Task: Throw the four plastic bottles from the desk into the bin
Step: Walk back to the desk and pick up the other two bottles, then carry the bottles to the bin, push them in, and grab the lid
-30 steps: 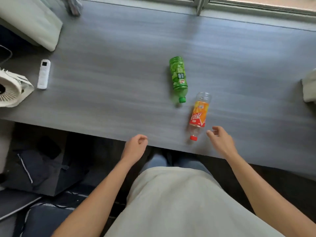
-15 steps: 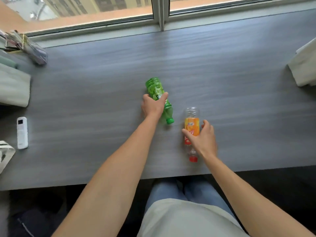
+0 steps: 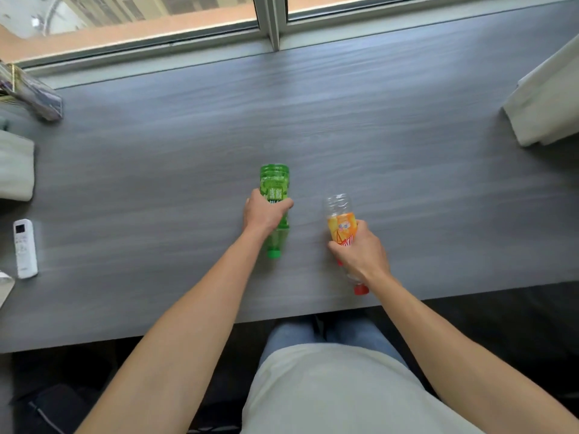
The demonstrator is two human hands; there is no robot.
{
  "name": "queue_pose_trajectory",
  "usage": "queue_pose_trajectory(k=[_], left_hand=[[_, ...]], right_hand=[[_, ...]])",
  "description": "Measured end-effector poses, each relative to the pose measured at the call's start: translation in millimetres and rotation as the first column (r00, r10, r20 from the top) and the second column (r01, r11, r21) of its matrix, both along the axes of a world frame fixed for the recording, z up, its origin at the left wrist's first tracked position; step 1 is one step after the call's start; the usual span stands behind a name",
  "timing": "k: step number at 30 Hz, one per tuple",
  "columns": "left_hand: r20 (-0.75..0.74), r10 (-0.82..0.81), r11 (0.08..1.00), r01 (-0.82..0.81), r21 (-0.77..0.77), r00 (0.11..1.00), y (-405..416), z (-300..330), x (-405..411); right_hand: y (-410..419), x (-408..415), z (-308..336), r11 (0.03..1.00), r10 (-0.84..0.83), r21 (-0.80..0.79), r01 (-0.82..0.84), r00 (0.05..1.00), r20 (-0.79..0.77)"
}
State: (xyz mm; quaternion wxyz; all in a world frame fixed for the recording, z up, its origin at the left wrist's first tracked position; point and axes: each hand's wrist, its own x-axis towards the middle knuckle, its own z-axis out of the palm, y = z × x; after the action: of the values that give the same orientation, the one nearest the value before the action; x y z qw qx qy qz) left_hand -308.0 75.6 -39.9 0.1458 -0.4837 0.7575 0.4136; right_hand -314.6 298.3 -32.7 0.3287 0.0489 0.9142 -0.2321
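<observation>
Two plastic bottles are on the grey desk (image 3: pixel 156 183), caps pointing toward me. My left hand (image 3: pixel 266 213) is wrapped around the middle of the green bottle (image 3: pixel 275 180), whose green cap shows below my wrist. My right hand (image 3: pixel 360 252) grips the clear bottle with the orange label (image 3: pixel 340 214); its red cap sticks out near the desk's front edge. No bin is in view.
A white remote (image 3: pixel 24 248) lies at the left edge of the desk. Pale cloth (image 3: pixel 545 101) sits at the far right, another pale cloth (image 3: pixel 15 167) at the left, and a clear packet (image 3: pixel 34 95) at the back left. A window runs along the desk's back.
Both hands reached from the desk's front edge onto the bottles and closed on them; the green bottle has turned straighter under my left hand. The camera tilted up toward the window.
</observation>
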Motion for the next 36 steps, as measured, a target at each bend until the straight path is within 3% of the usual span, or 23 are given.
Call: queue_pose_trajectory(k=[5,13,17,22,25,29,36], left_hand=[[0.037,-0.129,0.964,0.117,0.237,0.991,19,23,73],[0.088,-0.306,0.925,0.274,0.263,0.948,38,31,164],[0.126,-0.466,0.868,0.425,0.255,0.876,32,25,178],[0.166,-0.702,0.708,0.652,0.270,0.693,35,17,171],[0.162,-0.805,0.592,0.759,0.271,0.570,55,14,151],[0.142,-0.929,0.368,0.886,0.282,0.341,108,12,122],[0.061,-0.997,0.061,0.957,0.284,0.046,247,13,83]], right_hand=[[41,6,21,0.999,0.048,-0.029,-0.045,0.996,0.080],[111,42,29,0.999,-0.007,-0.033,0.012,0.988,0.152],[137,78,34,0.986,-0.136,-0.066,0.150,0.974,0.180],[168,153,30,0.919,-0.380,-0.031,0.392,0.905,0.190],[186,205,25,0.802,-0.587,0.006,0.597,0.786,0.193],[212,283,18,0.563,-0.816,0.054,0.824,0.545,0.192],[236,405,1,0.127,-0.955,0.108,0.986,0.092,0.282]])
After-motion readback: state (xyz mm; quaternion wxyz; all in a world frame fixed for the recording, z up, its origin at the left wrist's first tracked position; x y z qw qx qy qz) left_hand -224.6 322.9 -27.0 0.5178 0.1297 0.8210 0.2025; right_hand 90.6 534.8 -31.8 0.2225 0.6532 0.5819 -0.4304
